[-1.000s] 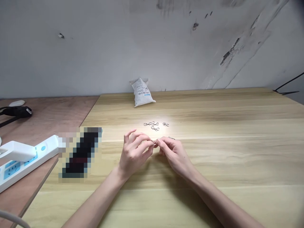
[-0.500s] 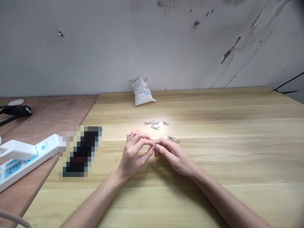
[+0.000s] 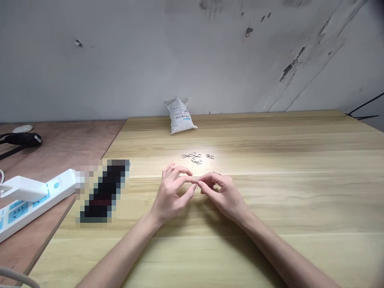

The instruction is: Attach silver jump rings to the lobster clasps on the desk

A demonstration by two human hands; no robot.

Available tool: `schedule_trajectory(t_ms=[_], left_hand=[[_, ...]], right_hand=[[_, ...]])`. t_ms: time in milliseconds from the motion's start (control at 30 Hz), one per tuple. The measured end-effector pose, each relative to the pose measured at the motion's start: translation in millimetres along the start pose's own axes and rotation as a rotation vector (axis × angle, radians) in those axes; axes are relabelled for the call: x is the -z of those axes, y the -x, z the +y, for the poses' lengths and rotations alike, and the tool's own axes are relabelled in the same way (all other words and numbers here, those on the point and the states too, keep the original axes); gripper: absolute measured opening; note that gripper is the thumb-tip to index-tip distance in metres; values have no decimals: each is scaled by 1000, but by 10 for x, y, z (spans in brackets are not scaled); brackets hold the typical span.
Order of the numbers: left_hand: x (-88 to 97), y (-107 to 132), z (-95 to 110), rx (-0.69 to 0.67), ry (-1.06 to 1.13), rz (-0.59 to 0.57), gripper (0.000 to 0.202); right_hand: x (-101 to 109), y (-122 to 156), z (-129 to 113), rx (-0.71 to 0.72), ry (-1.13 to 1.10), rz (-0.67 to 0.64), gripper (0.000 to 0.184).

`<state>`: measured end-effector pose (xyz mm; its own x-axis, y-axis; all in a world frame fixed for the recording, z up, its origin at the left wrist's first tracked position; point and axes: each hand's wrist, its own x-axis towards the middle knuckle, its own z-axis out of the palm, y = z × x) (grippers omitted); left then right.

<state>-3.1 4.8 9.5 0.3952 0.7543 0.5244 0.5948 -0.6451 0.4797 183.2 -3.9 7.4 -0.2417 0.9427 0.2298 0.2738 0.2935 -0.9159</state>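
Observation:
My left hand (image 3: 172,193) and my right hand (image 3: 221,194) meet at the fingertips above the light wooden table (image 3: 270,212). Between them, both hands pinch a tiny silver metal piece (image 3: 197,181), too small to identify exactly. Several silver swivel clasps (image 3: 192,155) lie in a loose group just beyond my fingers. Another silver clasp (image 3: 210,156) lies slightly apart to their right. A further metal clasp (image 3: 217,174) is mostly hidden behind my right hand.
A white printed bag (image 3: 181,116) stands near the wall. On the left are a pixelated dark object (image 3: 105,192) and a white power strip (image 3: 39,202) on a plywood surface (image 3: 60,144). Black cables (image 3: 361,110) reach the table's far right corner.
My right hand has moved forward and now covers most of the clasp beside it. Both hands still pinch the tiny piece, and the view has shifted very slightly.

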Motion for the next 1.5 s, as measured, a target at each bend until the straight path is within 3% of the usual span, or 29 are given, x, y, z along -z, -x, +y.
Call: schedule_trajectory(t_ms=[167,367,1067,1500], left_hand=[[-3,1,-3,12,28,0,14],[-20,14,-21,8,12,-8,12],[-28,5,-32,-37,-75,-43,12],[-7,-8,-60,-63,-118,-34,14]], right_hand=[[-7,8,43,222,264,29,16],[-22,30,87,308,463,76,21],[-46,27,117,369,583,135,16],[-38,13,87,406,654,99,19]])
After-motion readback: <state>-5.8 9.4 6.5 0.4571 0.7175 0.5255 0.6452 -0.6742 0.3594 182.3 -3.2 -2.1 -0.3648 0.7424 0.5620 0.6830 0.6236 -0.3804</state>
